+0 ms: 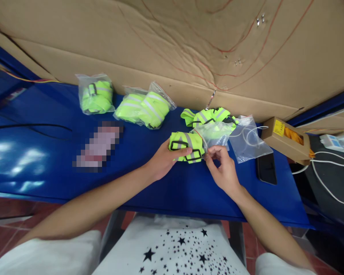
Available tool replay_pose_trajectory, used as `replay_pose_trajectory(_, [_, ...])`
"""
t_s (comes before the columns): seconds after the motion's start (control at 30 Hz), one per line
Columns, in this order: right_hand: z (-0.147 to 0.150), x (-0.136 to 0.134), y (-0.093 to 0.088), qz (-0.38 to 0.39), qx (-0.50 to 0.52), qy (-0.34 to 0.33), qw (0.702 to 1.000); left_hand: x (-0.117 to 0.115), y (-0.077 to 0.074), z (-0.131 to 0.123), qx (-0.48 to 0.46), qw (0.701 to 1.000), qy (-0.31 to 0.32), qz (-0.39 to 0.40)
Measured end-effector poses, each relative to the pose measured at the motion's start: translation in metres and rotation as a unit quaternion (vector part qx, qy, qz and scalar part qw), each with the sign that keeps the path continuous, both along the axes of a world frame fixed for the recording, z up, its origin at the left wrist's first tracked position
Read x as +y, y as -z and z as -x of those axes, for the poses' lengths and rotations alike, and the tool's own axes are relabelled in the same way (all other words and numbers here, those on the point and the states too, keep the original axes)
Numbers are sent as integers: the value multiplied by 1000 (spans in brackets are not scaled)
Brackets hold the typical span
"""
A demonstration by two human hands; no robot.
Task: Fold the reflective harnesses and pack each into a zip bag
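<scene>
My left hand (164,159) grips a folded neon-yellow reflective strap bundle (186,146) with grey bands and black buckles, held just above the blue table (46,152). My right hand (223,168) pinches the open edge of a clear zip bag (215,134) right beside the bundle. The bundle's right end sits at the bag's mouth. Behind them lies a loose neon strap bundle (208,115).
Two filled clear bags of neon straps (96,95) (145,107) lie at the back left, against a cardboard wall (189,46). An empty clear bag (246,141), a black phone (266,169), a small cardboard box (286,138) and white cables (326,179) are at the right. A blurred object (99,145) lies at the left.
</scene>
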State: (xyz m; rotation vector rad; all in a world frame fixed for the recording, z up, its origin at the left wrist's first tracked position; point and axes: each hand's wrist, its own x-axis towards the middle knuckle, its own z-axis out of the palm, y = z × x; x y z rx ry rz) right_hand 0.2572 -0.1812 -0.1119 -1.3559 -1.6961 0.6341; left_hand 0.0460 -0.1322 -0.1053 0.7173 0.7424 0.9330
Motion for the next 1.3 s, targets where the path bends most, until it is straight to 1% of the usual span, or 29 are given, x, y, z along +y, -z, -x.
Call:
replay_pose_trajectory(0.07, [1, -1, 0, -39, -42, 4, 998, -2, 0, -1, 19, 1000, -7, -1])
replay_pose_trajectory(0.2, [4, -3, 3, -93, -116, 12, 989, -4, 3, -7, 32, 998, -57, -16])
replay_pose_trajectory(0.3, [11, -7, 7, -100, -127, 8, 987, -5, 7, -12, 28, 994, -102, -22])
replay_pose_trajectory(0.4, [21, -10, 6, -101, -112, 12, 988, -6, 9, -18, 57, 986, -144, -55])
replay_pose_trajectory(0.53, [25, -14, 0, -126, -94, 39, 987, -7, 9, -21, 93, 978, -159, -95])
replay_pose_trajectory(0.63, [23, -14, -1, -181, -99, 70, 976, -8, 10, -22, 104, 974, -167, -110])
replay_pose_trajectory(0.67, [22, -13, 1, -203, -106, 71, 971, -9, 11, -23, 110, 972, -171, -115])
replay_pose_trajectory(0.73, [22, -13, 5, -238, -129, 50, 961, -10, 15, -24, 124, 970, -171, -122])
replay_pose_trajectory(0.8, [26, -13, 9, -229, -175, 7, 958, -10, 20, -26, 139, 968, -165, -129])
replay_pose_trajectory(0.9, [33, -14, 8, -161, -259, -50, 951, -9, 23, -25, 142, 969, -157, -130])
replay_pose_trajectory(0.97, [33, -14, 1, -124, -247, -77, 958, -7, 20, -22, 127, 974, -146, -120])
replay_pose_trajectory(1.0, [30, -13, -5, -117, -220, -77, 965, -6, 17, -19, 122, 976, -137, -118])
replay_pose_trajectory(1.07, [19, -12, -19, -130, -170, -42, 976, -4, 9, -12, 121, 978, -106, -136])
replay_pose_trajectory(1.13, [4, -9, -34, -162, -165, 8, 973, -3, 3, -5, 125, 975, -60, -175])
replay_pose_trajectory(1.17, [-4, -7, -39, -171, -179, 11, 969, -4, 0, -2, 126, 972, -34, -196])
replay_pose_trajectory(1.2, [-12, -5, -43, -171, -195, -8, 966, -4, -1, 0, 126, 968, -8, -216])
replay_pose_trajectory(1.23, [-18, -3, -45, -154, -207, -45, 965, -5, -1, 1, 127, 964, 17, -233])
replay_pose_trajectory(1.3, [-27, 0, -44, -88, -209, -117, 967, -8, 1, 2, 129, 954, 65, -262])
